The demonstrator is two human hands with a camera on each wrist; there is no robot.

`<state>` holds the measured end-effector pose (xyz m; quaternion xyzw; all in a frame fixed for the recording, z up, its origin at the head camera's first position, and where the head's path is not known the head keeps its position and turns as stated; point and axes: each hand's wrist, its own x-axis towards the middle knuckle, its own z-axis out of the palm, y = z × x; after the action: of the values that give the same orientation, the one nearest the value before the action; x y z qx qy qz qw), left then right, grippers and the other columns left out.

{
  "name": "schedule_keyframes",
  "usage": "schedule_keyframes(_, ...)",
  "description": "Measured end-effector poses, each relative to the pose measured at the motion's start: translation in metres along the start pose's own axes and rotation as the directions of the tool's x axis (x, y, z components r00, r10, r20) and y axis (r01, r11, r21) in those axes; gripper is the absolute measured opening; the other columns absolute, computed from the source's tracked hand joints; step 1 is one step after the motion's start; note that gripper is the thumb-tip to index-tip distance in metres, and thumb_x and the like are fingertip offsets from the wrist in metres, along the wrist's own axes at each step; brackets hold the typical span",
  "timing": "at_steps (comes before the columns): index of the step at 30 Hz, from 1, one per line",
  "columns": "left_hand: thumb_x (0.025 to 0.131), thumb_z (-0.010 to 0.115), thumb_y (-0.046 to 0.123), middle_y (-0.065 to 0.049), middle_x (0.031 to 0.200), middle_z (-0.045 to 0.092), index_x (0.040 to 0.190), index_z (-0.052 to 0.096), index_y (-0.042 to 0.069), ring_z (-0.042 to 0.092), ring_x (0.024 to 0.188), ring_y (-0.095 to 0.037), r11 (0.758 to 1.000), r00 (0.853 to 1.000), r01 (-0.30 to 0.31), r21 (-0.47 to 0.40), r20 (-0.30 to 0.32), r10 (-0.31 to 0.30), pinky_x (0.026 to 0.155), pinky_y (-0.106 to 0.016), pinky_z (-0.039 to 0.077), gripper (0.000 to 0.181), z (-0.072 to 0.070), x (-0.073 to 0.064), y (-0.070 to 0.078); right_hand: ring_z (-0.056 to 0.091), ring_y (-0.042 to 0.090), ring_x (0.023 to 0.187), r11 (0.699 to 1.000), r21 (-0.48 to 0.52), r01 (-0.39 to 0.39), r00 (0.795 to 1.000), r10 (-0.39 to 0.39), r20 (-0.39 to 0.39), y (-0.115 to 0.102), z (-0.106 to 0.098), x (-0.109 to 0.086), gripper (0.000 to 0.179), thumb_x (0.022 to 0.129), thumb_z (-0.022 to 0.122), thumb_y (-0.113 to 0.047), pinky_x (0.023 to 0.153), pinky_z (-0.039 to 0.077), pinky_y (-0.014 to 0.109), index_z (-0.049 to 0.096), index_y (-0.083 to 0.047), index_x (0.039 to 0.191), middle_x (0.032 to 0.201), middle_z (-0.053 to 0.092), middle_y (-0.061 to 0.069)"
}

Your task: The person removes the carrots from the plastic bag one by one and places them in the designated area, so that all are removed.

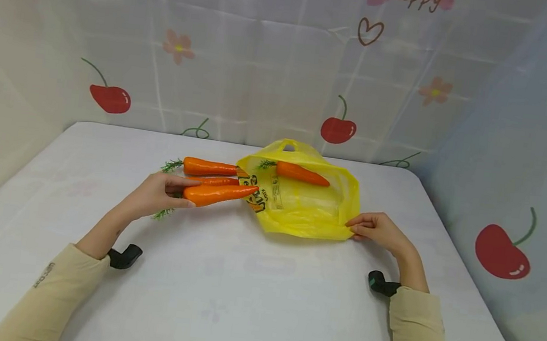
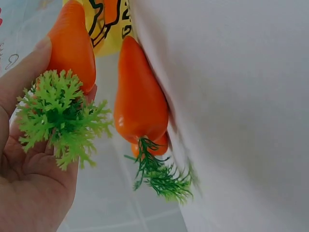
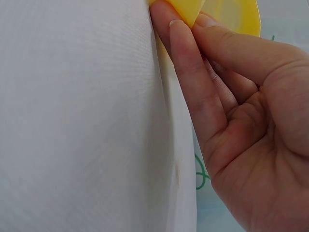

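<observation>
A: Setting?

B: White-covered table (image 1: 247,308); behind it, a pale sheet (image 1: 244,71) printed with cherries, hearts and flowers.

A: Grip, left side?

B: Left hand (image 1: 156,194) clamped on one orange carrot (image 1: 220,193), thumb on the near side, fingers beyond. Tip points right, towards the bag. Leafy green top (image 2: 63,121) shows beside the palm in the left wrist view.

A: Right side?

B: Right hand (image 1: 380,230) pinches the near right edge of a yellow plastic bag (image 1: 307,226) between thumb and fingertips.

A: Bag condition?

B: On its side, mouth spread open, dark print at its left. A second carrot (image 1: 303,174) lies inside, greens to the left.

A: Other carrots?

B: Two, left of the bag: a far carrot (image 1: 209,168) and a middle carrot (image 1: 221,181), the latter partly hidden by the held one. Tips towards the bag; contact with it, cannot tell.

A: Outermost?

B: Beige sleeves (image 1: 57,286) on both forearms, a black device (image 1: 125,256) at each wrist.
</observation>
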<state>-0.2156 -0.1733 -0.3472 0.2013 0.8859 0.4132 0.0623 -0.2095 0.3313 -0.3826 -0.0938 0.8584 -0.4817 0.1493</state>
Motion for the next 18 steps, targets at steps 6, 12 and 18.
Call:
schedule_keyframes(6,0.08,0.076,0.018,-0.018,0.121,0.057,0.126,0.059,0.001,0.059,0.103,-0.027,1.0,1.0,0.007,0.017,0.011,-0.007,0.082,-0.033,0.05,0.052,-0.004,-0.006,-0.011,0.065,0.023,0.081,1.0,0.007,0.009,1.0,-0.009,0.0,0.001,0.0,0.0,0.025,0.092,0.06,-0.004,0.074,0.053,0.028,0.06,0.014,0.109,0.095,0.067,0.016)
schedule_keyframes(12,0.081,0.075,0.021,-0.019,0.124,0.055,0.126,0.058,-0.001,0.056,0.106,-0.028,0.999,1.0,0.003,0.032,0.025,-0.004,0.085,-0.037,0.049,0.053,-0.006,-0.007,-0.024,0.065,0.023,0.081,1.0,0.018,0.005,1.0,-0.005,0.003,0.002,0.002,0.0,0.025,0.091,0.06,-0.004,0.074,0.053,0.029,0.06,0.014,0.109,0.096,0.067,0.017)
schedule_keyframes(18,0.08,0.076,0.018,-0.018,0.121,0.057,0.126,0.058,-0.001,0.057,0.104,-0.027,1.0,0.999,0.012,0.027,0.035,-0.013,0.083,-0.034,0.05,0.052,-0.012,-0.008,-0.034,0.065,0.023,0.082,1.0,0.014,0.014,1.0,-0.014,0.002,0.002,0.001,0.0,0.026,0.091,0.06,-0.003,0.075,0.053,0.029,0.06,0.015,0.109,0.097,0.066,0.017)
